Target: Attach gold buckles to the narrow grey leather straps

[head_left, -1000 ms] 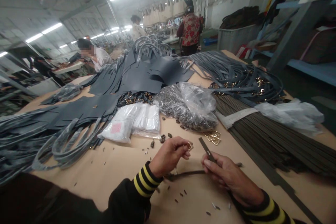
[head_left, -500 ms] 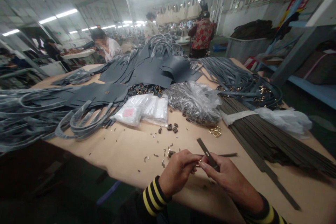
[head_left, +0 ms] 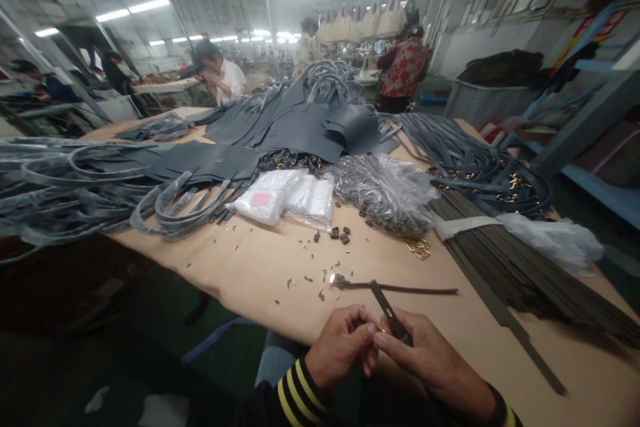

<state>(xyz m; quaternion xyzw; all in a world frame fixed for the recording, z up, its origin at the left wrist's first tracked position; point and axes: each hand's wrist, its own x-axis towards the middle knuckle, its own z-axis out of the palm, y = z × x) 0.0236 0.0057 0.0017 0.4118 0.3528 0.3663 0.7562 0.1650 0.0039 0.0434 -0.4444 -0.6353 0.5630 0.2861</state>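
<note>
Flat slotted strap [head_left: 393, 322] in right fingers [head_left: 394, 345]; left fingers [head_left: 363, 335] pinching shiny gold piece [head_left: 381, 329].

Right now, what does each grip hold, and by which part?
Right grip: a dark strap, just below its slotted end. Left grip: apparently a gold piece; held part hidden.
</note>
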